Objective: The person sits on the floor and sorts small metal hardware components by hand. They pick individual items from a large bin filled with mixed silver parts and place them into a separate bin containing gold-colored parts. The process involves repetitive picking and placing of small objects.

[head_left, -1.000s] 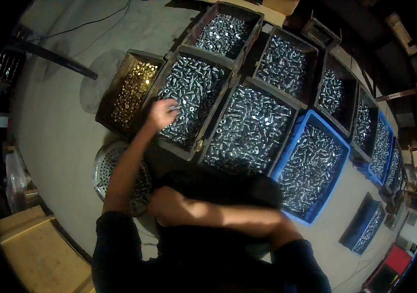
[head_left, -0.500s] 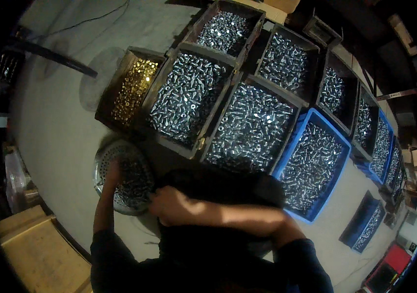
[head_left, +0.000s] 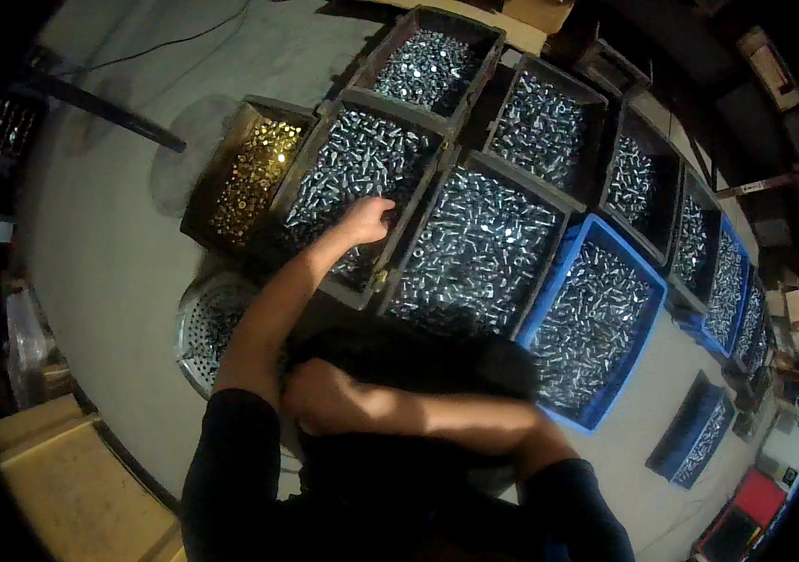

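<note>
My left hand (head_left: 365, 221) is over the near right part of a dark bin of silvery bolt-like metal fittings (head_left: 362, 155). Its fingers look curled, and whatever they hold is hidden. Below that arm, on the left, a round perforated metal colander (head_left: 195, 332) contains more dark metal pieces; my left forearm covers its right side. My right hand (head_left: 320, 398) stays low in front of me, close to the colander's right side. It is closed, with its fingertips out of sight, so I cannot make out what is in it.
A bin of brass-coloured pieces (head_left: 254, 178) adjoins on the left. Another dark bin of silvery fittings (head_left: 474, 248) and a blue crate (head_left: 647, 318) stand to the right, with several more bins beyond. A dark pole (head_left: 109, 112) juts in at upper left. A yellowish board (head_left: 90, 496) lies lower left.
My left hand has gone from inside the colander up and right to the bin of silvery fittings. My right hand has stayed nearly in place.
</note>
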### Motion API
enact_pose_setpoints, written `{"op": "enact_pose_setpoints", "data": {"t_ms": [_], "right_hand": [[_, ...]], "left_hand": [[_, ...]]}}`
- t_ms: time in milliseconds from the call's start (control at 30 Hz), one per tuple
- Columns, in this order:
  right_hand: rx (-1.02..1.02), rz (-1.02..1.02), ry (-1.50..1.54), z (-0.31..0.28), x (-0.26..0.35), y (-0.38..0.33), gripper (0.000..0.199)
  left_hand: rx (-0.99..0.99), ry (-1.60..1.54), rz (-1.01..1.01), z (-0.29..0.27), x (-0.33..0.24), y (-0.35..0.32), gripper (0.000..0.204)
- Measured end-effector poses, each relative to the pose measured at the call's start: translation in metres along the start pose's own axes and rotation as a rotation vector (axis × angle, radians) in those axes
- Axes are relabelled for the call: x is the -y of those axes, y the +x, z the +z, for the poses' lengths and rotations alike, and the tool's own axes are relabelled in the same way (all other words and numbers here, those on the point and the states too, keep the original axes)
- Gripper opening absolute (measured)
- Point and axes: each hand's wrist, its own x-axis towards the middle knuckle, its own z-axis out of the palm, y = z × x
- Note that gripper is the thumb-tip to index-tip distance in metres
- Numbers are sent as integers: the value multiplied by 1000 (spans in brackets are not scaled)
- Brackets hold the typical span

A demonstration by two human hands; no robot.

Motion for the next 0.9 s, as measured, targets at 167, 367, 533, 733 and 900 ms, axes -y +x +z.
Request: {"op": "enact_pose_setpoints", "data": {"t_ms": [167, 367, 533, 733, 900], "right_hand": [[-55, 11, 64, -1, 0, -1, 9], [24, 72, 88, -2, 1, 2, 10], [-280, -98, 39, 13, -6, -1, 7], [-340, -129, 22, 20, -3, 2, 9], [-281, -106, -44, 26, -1, 5, 8]], "left_hand": [[-103, -285, 27, -1, 21, -7, 27], [-126, -582, -98, -86, 12, -84, 21], [-280, -458, -501, -96, 70, -230, 20], [39, 495, -337, -61, 135, -357, 40], [-337, -127, -244, -86, 67, -216, 38]]}}
